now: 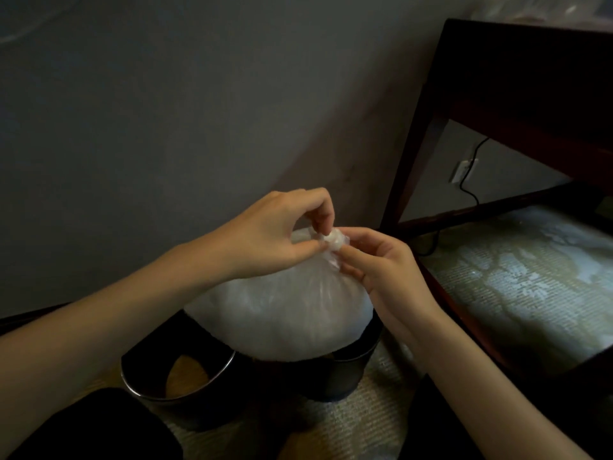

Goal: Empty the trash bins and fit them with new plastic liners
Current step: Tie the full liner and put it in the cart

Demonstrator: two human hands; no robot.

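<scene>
Both forearms reach in from below and meet above the white plastic bag, which bulges out of the top of a black bin. The left hand arches over the bag's top, its thumb and curled fingers pinching the twisted neck, and the right hand pinches the same neck from the bag's right side with bent fingertips. A second bin stands open just left of the bag, and a dark desk stands to the bag's right.
</scene>
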